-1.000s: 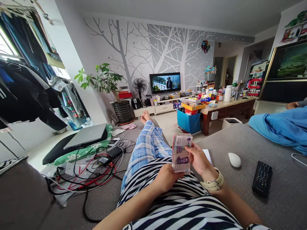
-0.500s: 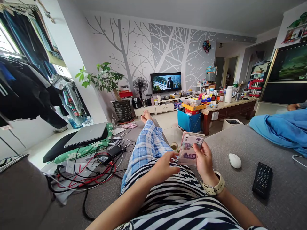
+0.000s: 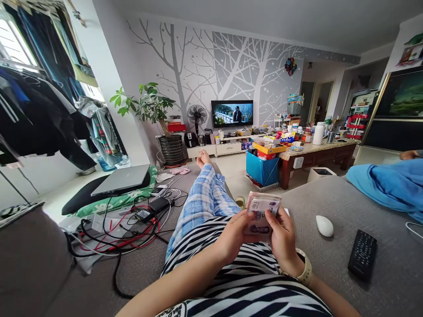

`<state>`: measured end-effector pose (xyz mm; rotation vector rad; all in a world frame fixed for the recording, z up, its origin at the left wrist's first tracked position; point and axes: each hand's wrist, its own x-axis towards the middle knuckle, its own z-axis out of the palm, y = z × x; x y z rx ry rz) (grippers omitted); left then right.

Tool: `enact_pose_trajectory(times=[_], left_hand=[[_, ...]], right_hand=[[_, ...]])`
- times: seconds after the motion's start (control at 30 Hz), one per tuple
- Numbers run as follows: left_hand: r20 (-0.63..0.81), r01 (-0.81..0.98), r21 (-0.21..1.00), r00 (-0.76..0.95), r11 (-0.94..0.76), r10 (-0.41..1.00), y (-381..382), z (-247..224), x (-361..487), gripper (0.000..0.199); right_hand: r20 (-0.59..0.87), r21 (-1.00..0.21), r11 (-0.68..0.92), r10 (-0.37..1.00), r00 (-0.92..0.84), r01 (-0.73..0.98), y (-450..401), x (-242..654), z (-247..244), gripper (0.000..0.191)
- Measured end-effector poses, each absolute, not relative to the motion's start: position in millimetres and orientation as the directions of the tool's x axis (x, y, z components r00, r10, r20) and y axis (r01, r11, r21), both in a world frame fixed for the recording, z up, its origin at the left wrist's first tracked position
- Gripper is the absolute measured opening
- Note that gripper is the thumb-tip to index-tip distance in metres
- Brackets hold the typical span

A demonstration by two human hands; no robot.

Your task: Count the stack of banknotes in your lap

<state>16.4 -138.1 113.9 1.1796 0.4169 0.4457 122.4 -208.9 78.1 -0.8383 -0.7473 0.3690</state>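
Banknotes (image 3: 264, 207): thick rectangular paper stack, pale with purple print, layered edges, held above the striped shirt (image 3: 244, 297). Left hand (image 3: 231, 235) curled closed on its left edge, right hand (image 3: 284, 237) gripping the right, thumbs on the face. Grey woven sofa (image 3: 317, 264): smooth oval mouse (image 3: 324, 226), black button-covered remote (image 3: 362, 254) toward right edge; flat silver laptop (image 3: 122, 179) at left.

You have a stack of banknotes (image 3: 263, 211) between your left hand (image 3: 231, 235) and right hand (image 3: 283, 237), held above your striped shirt (image 3: 244, 264). The notes are pale with purple and pinkish printing, a portrait partly visible toward the lower end of the top one, and your thumbs rest on its printed face. Layered edges show along the far end, slightly uneven, and your fingers cover both sides.
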Motion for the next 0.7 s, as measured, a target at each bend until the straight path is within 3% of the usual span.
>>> enact_pose_trajectory(times=[0.17, 0.37, 0.47, 0.7], left_hand=[[-0.113, -0.11, 0.94, 0.793, 0.322, 0.599, -139.5, 111.0, 12.8, 0.043], [-0.186, -0.087, 0.905, 0.8, 0.417, 0.571, -152.4, 114.8, 11.0, 0.04], [-0.15, -0.086, 0.912, 0.84, 0.401, 0.521, -157.6, 116.3, 7.7, 0.043], [-0.14, -0.062, 0.919, 0.873, 0.39, 0.467, -165.1, 121.8, 3.5, 0.031]], right_hand=[[0.353, -0.773, 0.594, 0.696, 0.625, -0.223, -200.6, 128.1, 72.2, 0.044], [0.323, -0.78, 0.457, 0.879, 0.351, -0.427, -207.5, 139.6, 66.3, 0.06], [0.357, -0.794, 0.48, 0.864, 0.355, -0.373, -211.1, 140.5, 65.5, 0.06], [0.411, -0.808, 0.584, 0.646, 0.643, -0.071, -213.8, 131.9, 75.9, 0.053]])
